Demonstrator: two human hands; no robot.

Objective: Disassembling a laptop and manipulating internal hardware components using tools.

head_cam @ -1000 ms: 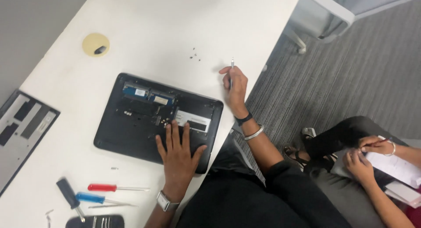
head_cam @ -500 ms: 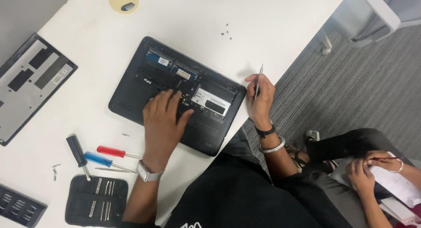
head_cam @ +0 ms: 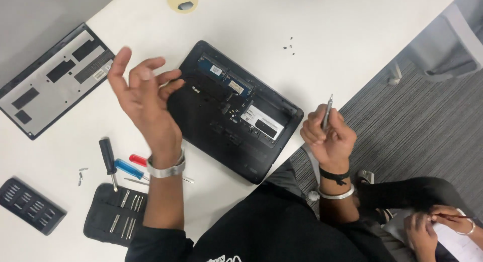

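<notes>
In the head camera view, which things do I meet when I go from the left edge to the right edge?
Removed grey bottom cover → black bit tray → black-handled screwdriver → raised left hand → opened laptop base → loose screws → right hand holding a thin screwdriver → another person's hands.

A single head-worn camera is looking steeply down from close above at the white table (head_cam: 352, 35), laptop (head_cam: 234, 111) centred, grey carpet (head_cam: 417, 126) showing right.
</notes>
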